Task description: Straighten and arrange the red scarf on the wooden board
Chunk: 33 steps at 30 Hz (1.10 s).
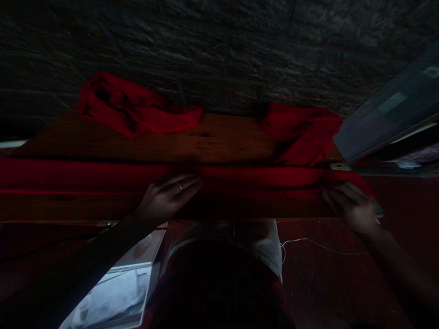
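Observation:
A long red cloth [247, 180], folded into a narrow strip, runs across the wooden table [219, 141] and past the left side of the view. My left hand [169, 196], with a ring on one finger, rests on the strip's near edge, its fingers stretched out and lying flat. Close to the strip's right end, my right hand [353, 208] has its fingers bent in on the cloth, where a crease shows by the fingertips. Dim light hides exactly how those fingertips meet the fabric.
Two crumpled red cloths, one at the back left [137, 109] and one at the back right [305, 130], lie against a dark stone-like wall [219, 55]. A grey panel [387, 105] stands on the right. Below are a light box [116, 292] and a white cable [318, 242].

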### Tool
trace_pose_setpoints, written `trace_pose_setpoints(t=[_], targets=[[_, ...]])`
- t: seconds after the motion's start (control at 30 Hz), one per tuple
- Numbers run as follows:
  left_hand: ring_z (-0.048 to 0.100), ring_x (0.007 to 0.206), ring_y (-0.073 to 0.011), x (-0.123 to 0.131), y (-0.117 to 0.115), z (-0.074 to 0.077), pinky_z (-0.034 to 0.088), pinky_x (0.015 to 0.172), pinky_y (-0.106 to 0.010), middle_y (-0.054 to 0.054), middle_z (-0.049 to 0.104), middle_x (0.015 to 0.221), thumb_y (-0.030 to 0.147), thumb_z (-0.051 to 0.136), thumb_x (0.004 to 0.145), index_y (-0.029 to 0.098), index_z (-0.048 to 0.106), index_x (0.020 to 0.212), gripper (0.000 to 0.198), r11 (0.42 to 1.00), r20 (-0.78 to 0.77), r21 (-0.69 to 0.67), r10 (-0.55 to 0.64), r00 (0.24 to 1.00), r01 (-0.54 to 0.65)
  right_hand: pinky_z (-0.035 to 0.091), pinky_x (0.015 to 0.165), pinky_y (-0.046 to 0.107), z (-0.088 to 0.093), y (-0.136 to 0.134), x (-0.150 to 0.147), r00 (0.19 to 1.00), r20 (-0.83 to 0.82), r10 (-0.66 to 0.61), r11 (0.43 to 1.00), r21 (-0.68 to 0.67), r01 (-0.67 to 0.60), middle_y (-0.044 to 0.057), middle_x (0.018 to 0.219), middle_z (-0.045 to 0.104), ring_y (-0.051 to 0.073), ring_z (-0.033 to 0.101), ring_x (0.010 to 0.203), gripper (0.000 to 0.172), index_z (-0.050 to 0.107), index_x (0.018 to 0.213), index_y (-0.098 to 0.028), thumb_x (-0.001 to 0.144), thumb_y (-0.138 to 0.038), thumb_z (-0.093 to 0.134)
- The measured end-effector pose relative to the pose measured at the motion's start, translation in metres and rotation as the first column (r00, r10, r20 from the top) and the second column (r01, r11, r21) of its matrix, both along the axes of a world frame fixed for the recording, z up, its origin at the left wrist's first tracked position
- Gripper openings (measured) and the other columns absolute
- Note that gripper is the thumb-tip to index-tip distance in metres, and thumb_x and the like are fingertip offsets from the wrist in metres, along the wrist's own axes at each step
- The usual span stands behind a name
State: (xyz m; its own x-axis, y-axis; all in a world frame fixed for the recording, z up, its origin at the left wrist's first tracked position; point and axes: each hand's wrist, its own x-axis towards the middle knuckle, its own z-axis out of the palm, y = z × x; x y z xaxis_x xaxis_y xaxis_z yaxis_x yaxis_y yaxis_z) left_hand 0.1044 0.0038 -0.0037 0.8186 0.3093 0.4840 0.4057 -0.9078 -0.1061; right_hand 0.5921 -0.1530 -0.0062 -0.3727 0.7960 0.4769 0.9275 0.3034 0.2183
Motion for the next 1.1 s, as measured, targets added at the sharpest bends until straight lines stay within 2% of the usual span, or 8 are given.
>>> trace_pose_setpoints(t=[0.13, 0.27, 0.37, 0.47, 0.6, 0.77, 0.93, 1.1], targets=[[0.068, 0.111, -0.0205, 0.001, 0.002, -0.002, 0.058, 0.095, -0.034, -0.006, 0.070, 0.127, 0.014, 0.047, 0.095, 0.023, 0.071, 0.120, 0.035, 0.988, 0.013, -0.154, 0.033, 0.999, -0.030, 0.058, 0.068, 0.039, 0.003, 0.000, 0.009, 0.998, 0.060, 0.035, 0.997, -0.070, -0.031, 0.011, 0.096, 0.071, 0.026, 0.068, 0.084, 0.027, 0.071, 0.114, -0.017, 0.100, -0.024, 0.049], [0.066, 0.116, -0.0220, 0.000, 0.000, 0.008, 0.056, 0.101, -0.039, -0.007, 0.067, 0.132, 0.021, 0.050, 0.097, 0.022, 0.071, 0.122, 0.033, 0.951, -0.031, -0.310, -0.012, 0.999, 0.002, 0.061, 0.070, 0.043, 0.027, -0.002, 0.010, 0.999, 0.011, 0.041, 0.964, -0.265, -0.036, 0.012, 0.118, 0.070, 0.029, 0.070, 0.095, 0.033, 0.068, 0.125, -0.022, 0.100, -0.028, 0.047], [0.059, 0.127, -0.0249, 0.002, -0.006, 0.018, 0.051, 0.108, -0.046, -0.009, 0.063, 0.136, 0.028, 0.053, 0.097, 0.021, 0.070, 0.123, 0.031, 0.922, -0.033, -0.384, -0.069, 0.997, 0.051, 0.061, 0.079, 0.044, 0.052, 0.007, -0.025, 0.990, -0.140, 0.018, 0.963, -0.265, -0.055, 0.008, 0.120, 0.070, 0.029, 0.070, 0.098, 0.032, 0.066, 0.126, -0.027, 0.098, -0.033, 0.053], [0.059, 0.127, -0.0228, 0.012, -0.008, 0.023, 0.051, 0.108, -0.044, -0.008, 0.061, 0.140, 0.033, 0.051, 0.099, 0.021, 0.068, 0.125, 0.033, 0.904, -0.012, -0.428, -0.020, 1.000, 0.013, 0.058, 0.092, 0.043, 0.062, 0.035, -0.084, 0.962, -0.268, 0.051, 0.964, -0.238, -0.118, 0.006, 0.123, 0.068, 0.025, 0.066, 0.108, 0.034, 0.062, 0.131, -0.025, 0.100, -0.030, 0.052], [0.058, 0.129, -0.0206, 0.036, 0.003, 0.021, 0.046, 0.112, -0.040, -0.008, 0.058, 0.143, 0.037, 0.044, 0.103, 0.017, 0.061, 0.134, 0.041, 0.877, 0.046, -0.476, 0.096, 0.994, -0.063, 0.053, 0.098, 0.042, 0.042, 0.089, -0.144, 0.941, -0.325, 0.089, 0.955, -0.240, -0.173, 0.013, 0.124, 0.066, 0.027, 0.062, 0.113, 0.037, 0.061, 0.132, -0.016, 0.101, -0.033, 0.051], [0.055, 0.129, -0.0247, 0.053, 0.020, 0.009, 0.043, 0.113, -0.045, -0.012, 0.063, 0.135, 0.040, 0.042, 0.102, 0.012, 0.060, 0.134, 0.046, 0.859, 0.056, -0.496, 0.175, 0.983, -0.124, 0.050, 0.078, 0.030, 0.012, 0.132, -0.152, 0.942, -0.326, 0.075, 0.945, -0.277, -0.171, 0.008, 0.095, 0.069, 0.020, 0.065, 0.084, 0.029, 0.071, 0.100, -0.015, 0.103, -0.032, 0.049], [0.059, 0.119, -0.0253, 0.058, 0.025, 0.002, 0.045, 0.108, -0.043, -0.012, 0.066, 0.122, 0.041, 0.045, 0.101, 0.013, 0.064, 0.127, 0.042, 0.853, 0.067, -0.503, 0.201, 0.977, -0.140, 0.044, 0.072, 0.028, 0.011, 0.137, -0.148, 0.929, -0.366, 0.053, 0.977, -0.175, -0.124, 0.008, 0.092, 0.068, 0.019, 0.064, 0.084, 0.039, 0.070, 0.098, -0.014, 0.106, -0.040, 0.041], [0.060, 0.112, -0.0272, 0.062, 0.026, 0.004, 0.047, 0.102, -0.041, -0.012, 0.067, 0.114, 0.051, 0.045, 0.099, 0.013, 0.064, 0.116, 0.046, 0.836, -0.021, -0.486, 0.282, 0.959, -0.256, 0.034, 0.062, 0.029, 0.017, 0.128, -0.158, 0.991, -0.122, -0.063, 0.940, -0.340, 0.018, 0.007, 0.090, 0.070, 0.020, 0.064, 0.078, 0.042, 0.070, 0.094, -0.018, 0.103, -0.049, 0.044]])
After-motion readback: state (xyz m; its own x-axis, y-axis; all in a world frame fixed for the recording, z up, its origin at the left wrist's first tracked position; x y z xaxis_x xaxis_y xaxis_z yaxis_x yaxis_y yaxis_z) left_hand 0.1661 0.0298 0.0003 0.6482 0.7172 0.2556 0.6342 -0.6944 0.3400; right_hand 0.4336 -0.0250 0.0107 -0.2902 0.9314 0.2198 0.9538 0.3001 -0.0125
